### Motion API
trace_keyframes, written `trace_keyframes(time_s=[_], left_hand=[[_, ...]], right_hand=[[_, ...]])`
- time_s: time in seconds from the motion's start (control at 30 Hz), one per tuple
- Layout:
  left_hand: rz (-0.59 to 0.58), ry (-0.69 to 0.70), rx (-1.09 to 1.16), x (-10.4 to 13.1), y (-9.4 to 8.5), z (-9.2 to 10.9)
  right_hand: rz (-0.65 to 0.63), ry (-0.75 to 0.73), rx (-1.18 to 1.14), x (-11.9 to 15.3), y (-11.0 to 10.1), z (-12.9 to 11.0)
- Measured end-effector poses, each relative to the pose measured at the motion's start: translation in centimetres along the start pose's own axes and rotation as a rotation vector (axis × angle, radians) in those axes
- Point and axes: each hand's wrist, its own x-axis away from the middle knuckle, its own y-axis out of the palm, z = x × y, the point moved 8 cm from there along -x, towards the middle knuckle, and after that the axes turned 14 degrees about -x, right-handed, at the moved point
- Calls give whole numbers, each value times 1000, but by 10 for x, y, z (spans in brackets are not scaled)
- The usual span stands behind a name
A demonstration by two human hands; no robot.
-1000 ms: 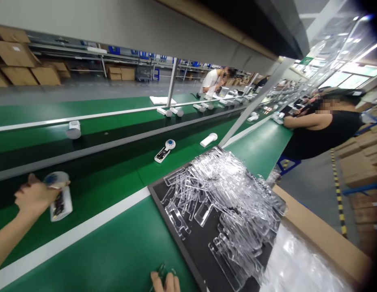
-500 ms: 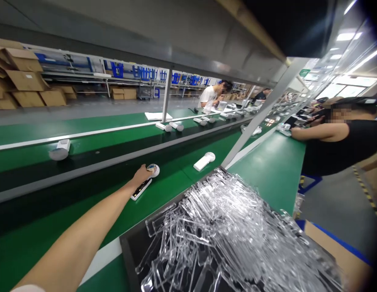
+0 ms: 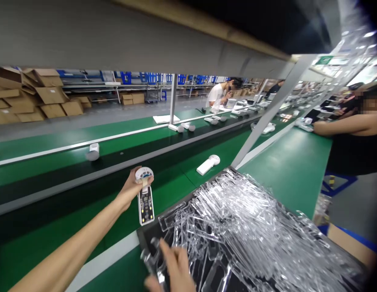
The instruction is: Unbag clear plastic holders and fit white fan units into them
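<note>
Head view: left hand [image 3: 135, 185] has a closed grip on the device [image 3: 146, 207], thumb across the neck just under the round head, over the green belt [image 3: 173, 184]; can't tell if the lower end touches down. Device looks light and stiff, smooth white shell, probably a bit slippery; the bared circuit board [image 3: 145, 205] on its upward face looks like the fragile bit, so best hold is the neck or the shell's side edges, off the board. Right hand [image 3: 177, 269], low and blurred, pinches a clear part [image 3: 154, 263] between thumb and finger over the tray's near-left corner. Part seems thin, very light, slick, springy, likely to snap or scratch if bent; take it by the outer rim. Loose clear frames [image 3: 252, 211] pile up in the tray [image 3: 142, 238], overlapping, likely to snag each other. Edges: tray rim just beside the device's lower end, grey rail [image 3: 164, 151] behind, slanted post [image 3: 258, 113] off the tray's far corner, shelf [image 3: 176, 46] overhead. Room: belt surface shows between device and second device [image 3: 208, 165], and left past the forearm; tightest toward the tray. Green tabletop [image 3: 298, 164] lies right, beyond the post.
</note>
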Motion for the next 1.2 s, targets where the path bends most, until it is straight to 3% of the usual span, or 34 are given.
trace_keyframes(time_s=[0.17, 0.33, 0.53, 0.67, 0.77, 0.83, 0.97, 1.1, 1.2], left_hand=[[20, -102, 246, 97, -19, 3], [182, -117, 299, 140, -36, -1], [264, -136, 438, 162, -42, -12], [74, -184, 615, 181, -16, -22], [-46, -298, 562, 196, 2, -36], [1, -284, 464, 200, 2, -42], [207, -144, 329, 193, -10, -49], [252, -149, 265, 177, -8, -69], [258, -169, 281, 168, -7, -70]], right_hand=[[24, -57, 69, -41, 13, -53], [29, -103, 176, -25, 40, -77], [-94, -40, 109, 6, 42, -67], [-192, -52, 9, 16, 27, -72], [-208, -98, -6, 18, 21, -77], [-123, 10, -126, 13, 17, -66], [201, 373, -408, 2, 12, -23], [247, 388, -477, -7, 19, -13], [204, 370, -411, -12, 20, -14]])
